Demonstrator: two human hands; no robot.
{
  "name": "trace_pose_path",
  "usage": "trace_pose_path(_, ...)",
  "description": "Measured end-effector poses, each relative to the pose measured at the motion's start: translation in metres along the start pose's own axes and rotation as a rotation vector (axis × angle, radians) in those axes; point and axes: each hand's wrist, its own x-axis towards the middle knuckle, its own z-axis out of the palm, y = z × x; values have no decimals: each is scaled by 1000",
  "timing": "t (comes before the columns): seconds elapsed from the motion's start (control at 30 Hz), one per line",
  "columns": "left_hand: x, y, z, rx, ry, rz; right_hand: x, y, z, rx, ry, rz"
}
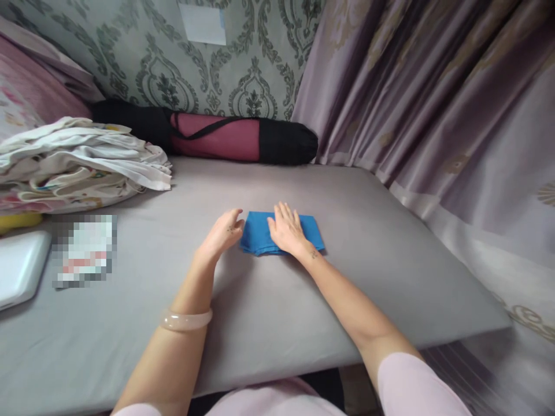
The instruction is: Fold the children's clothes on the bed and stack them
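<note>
Through the head view I see a folded blue cloth (260, 232) lying flat near the middle of the grey-covered surface (277, 312); its folded layers show along the near edge, stacked a little unevenly. The right hand (286, 227) lies palm down on top of it, fingers pointing to the far side and slightly spread, with the thumb held out to the left; the left hand (229, 229) is at the cloth's left end, its fingers curled and the index finger and thumb apart, and I cannot tell whether it touches the edge or sits just beside it. A pale bangle (186, 320) circles the left forearm; the sleeves that I can see at the near side are light pink. On the far side, along the patterned wall (251, 75), I have a long black and dark-pink bag (217, 137) with a black strap lying across it; a white rectangle (203, 25) is on the wall above. To the far left there is a heap of pale, patterned fabric (78, 164), loosely bunched; nearer on the left I see a white object with rounded corners (19, 266), cut off by the view's edge, something yellow (19, 222) just beyond it, and a blurred-out item (87, 251) to its right that I cannot make out. Mauve curtains (411, 104) hang along the right side.
</note>
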Motion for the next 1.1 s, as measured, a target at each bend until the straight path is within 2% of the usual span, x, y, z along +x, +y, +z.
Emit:
trace_pose_path(0.1,-1,8,6,-13,7,149,-4,17,6,-35,-31,7)
trace_pose_path(0.23,-3,15,18,4,-33,291,-7,28,6,9,-135,-26)
trace_pose_path(0.37,-6,17,30,69,-85,336,-10,39,0,-10,-19,23)
trace_pose_path(0.43,-7,17,33,104,-121,312,-13,45,-1,-30,-22,50)
trace_pose_path(0.53,-9,16,37,141,-173,265,-14,53,-3,26,-138,56)
trace_pose_path(0.67,-7,11,39,173,-203,250,-14,64,-5,24,-2,137)
trace_pose_path(0.73,-6,9,39,169,-197,254,-16,69,-2,7,4,168)
trace_pose_path(0.83,-5,8,39,135,-154,256,-16,75,1,57,-69,165)
trace_pose_path(0.9,-4,8,38,110,-92,231,-14,81,0,109,-12,178)
trace_pose_path(1.03,-4,7,31,86,19,53,-12,99,-14,214,195,317)
trace_pose_path(1.1,-4,8,27,79,1,-73,-14,108,-24,245,179,419)
